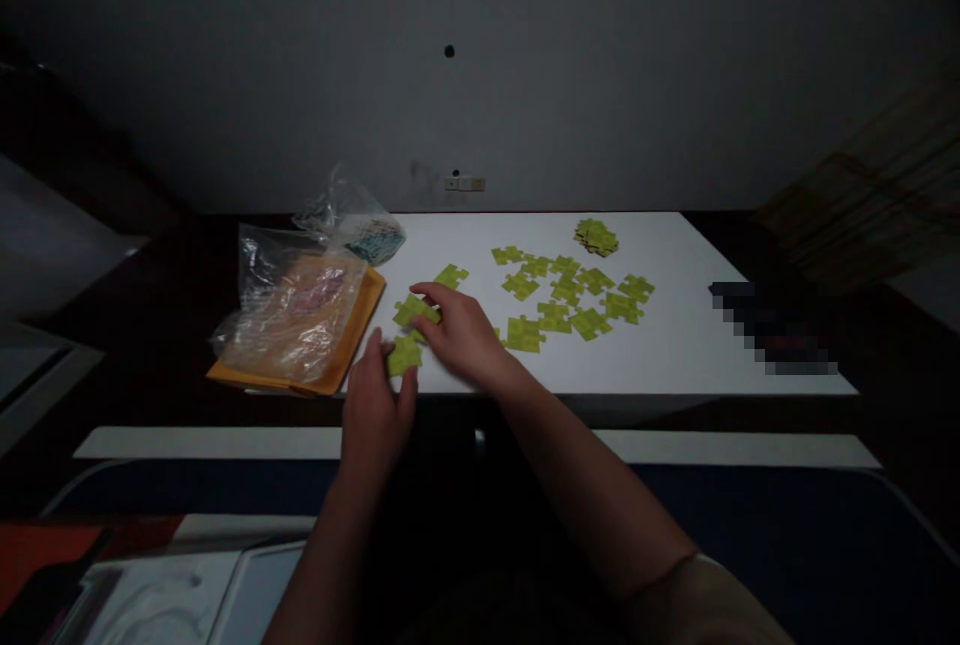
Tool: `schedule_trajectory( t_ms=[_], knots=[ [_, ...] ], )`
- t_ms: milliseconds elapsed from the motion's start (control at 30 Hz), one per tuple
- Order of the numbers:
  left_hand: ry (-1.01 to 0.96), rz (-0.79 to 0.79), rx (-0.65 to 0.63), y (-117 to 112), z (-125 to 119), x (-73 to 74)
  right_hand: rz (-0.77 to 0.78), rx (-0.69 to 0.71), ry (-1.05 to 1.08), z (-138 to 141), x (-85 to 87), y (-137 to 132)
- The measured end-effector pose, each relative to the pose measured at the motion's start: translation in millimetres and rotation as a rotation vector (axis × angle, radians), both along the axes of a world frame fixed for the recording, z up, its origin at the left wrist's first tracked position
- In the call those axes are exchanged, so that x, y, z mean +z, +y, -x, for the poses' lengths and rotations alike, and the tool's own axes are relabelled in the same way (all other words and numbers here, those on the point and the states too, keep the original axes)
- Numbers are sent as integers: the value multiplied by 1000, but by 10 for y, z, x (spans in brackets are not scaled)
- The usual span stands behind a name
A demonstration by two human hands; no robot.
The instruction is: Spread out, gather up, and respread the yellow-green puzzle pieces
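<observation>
My right hand (pixel 457 325) pinches a yellow-green jigsaw puzzle piece (pixel 415 312) between thumb and fingers, near the left part of the white table (pixel 675 365). Just below it, my left hand (pixel 379 390) has its thumb and fingers around another puzzle piece (pixel 405 356). Whether these two pieces touch, I cannot tell. One more piece (pixel 451 275) lies beyond my right hand. To the right, several loose yellow-green pieces (pixel 555 315) are spread over the tabletop, some overlapping. Part of one piece is hidden behind my right wrist.
A heap of puzzle pieces (pixel 597 236) sits at the table's back right. On the left lie an orange-yellow envelope (pixel 367 300) under a clear plastic bag (pixel 300 315), and a second bag (pixel 375 237) with bluish pieces. A pixelated dark object (pixel 772 330) rests at the right edge.
</observation>
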State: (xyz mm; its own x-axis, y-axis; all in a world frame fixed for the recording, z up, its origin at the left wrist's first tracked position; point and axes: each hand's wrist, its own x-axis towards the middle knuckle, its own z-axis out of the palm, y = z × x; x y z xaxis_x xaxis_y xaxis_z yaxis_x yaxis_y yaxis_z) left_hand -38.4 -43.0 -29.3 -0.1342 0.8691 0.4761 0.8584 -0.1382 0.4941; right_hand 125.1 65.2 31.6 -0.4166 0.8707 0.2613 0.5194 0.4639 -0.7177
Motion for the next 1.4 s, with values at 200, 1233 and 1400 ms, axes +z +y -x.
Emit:
schedule_trajectory(
  t_ms=[200,1233,1400],
  knots=[
    [-15,-1,16,159,-65,86,-92,-25,-238,147,-130,-340],
    [24,138,-79,210,43,150,-231,-273,-27,-1345,-274,-402],
    [-94,210,-124,200,96,167,-26,-162,302,-778,-174,-289]
  ],
)
